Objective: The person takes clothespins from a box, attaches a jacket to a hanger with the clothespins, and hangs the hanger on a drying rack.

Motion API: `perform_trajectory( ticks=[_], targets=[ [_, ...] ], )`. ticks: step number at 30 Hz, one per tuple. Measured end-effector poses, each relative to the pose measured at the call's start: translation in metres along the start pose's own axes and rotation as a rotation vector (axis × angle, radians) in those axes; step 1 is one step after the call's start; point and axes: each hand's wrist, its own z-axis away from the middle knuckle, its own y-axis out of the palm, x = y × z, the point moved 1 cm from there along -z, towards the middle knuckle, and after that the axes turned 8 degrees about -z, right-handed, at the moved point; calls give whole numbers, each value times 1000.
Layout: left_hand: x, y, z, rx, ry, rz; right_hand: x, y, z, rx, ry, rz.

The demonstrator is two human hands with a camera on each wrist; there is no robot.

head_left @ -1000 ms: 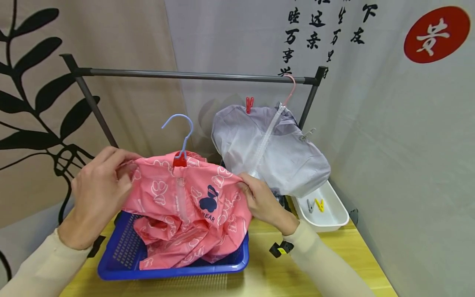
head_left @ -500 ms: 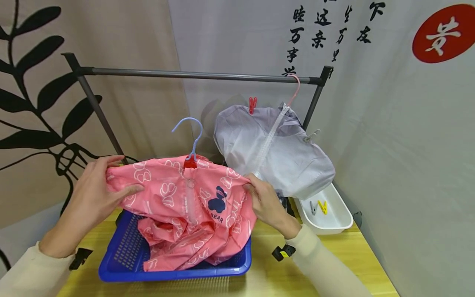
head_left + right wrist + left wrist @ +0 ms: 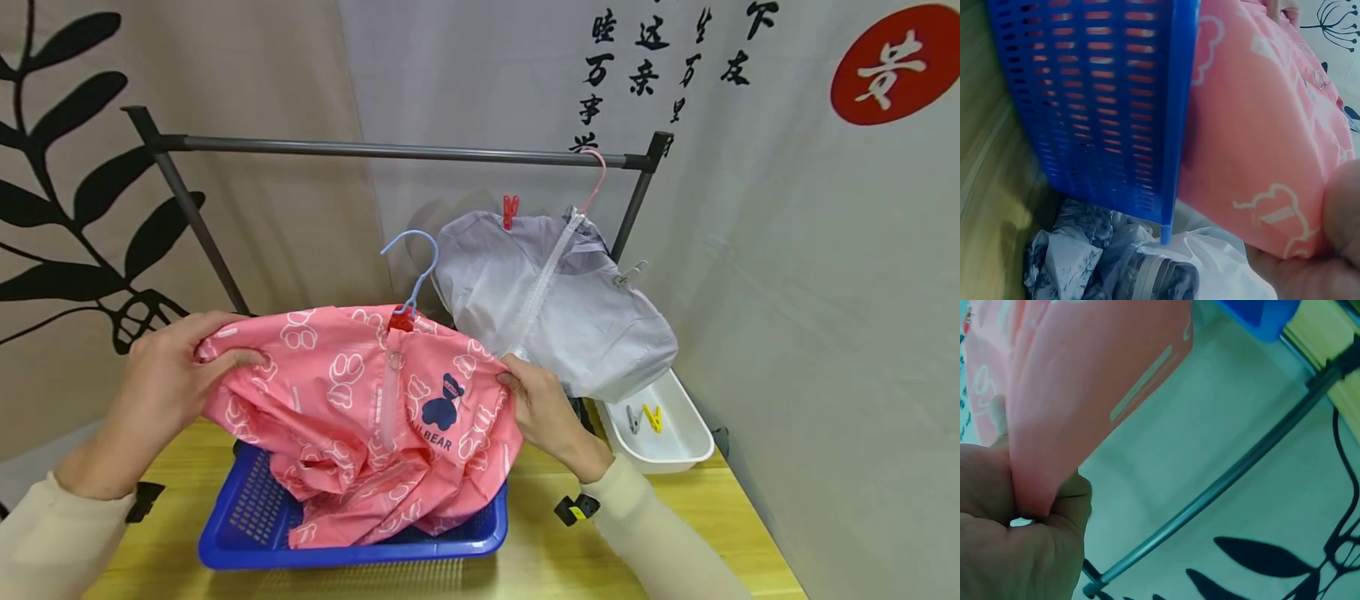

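The left hand [image 3: 168,367] is gripping the pink garment [image 3: 330,383] beyond the left wall of the blue basket [image 3: 345,557]; its thumb is lying on the front face and its fingers are folding behind the cloth. The right hand [image 3: 543,408] is pinching the opposite upper edge beyond the basket's right wall, its fingers closing on the cloth. The upper part of the pink garment is spanning the space above the basket, while its lower folds are sagging into it.

Change of state: compared with a second ago, the left hand is holding farther to the left of the basket, and the cloth between the hands is lying wider and flatter. The blue hook [image 3: 434,260], projecting from the collar, is now standing over the basket's rear right portion instead of near its middle. The right hand is staying close to its former position.

Significance: this change is probably indicating that the cloth is being spread evenly about its hanger. The hanger's arms are remaining hidden inside, so their seating cannot be confirmed.

The rack bar [image 3: 390,152] is extending above and behind the basket, and the blue hook is standing apart from it. A grey garment [image 3: 577,300] is hanging behind and to the right of the basket, above a white tray [image 3: 682,433]. The desk [image 3: 540,542] is supporting the basket.
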Motion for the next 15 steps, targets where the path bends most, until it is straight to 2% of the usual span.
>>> perform_trajectory(
  ticks=[4,9,12,15],
  targets=[
    [-2,-1,-6,31,73,-93,-2,1,1,-10,-18,9],
    [-11,-3,-7,127,177,-199,-5,2,2,-25,-35,-15],
    [-20,-6,-6,144,237,-271,-4,2,2,-23,-20,-28],
    [-27,-7,-6,146,260,-342,-5,2,3,-17,0,-38]
  ],
)
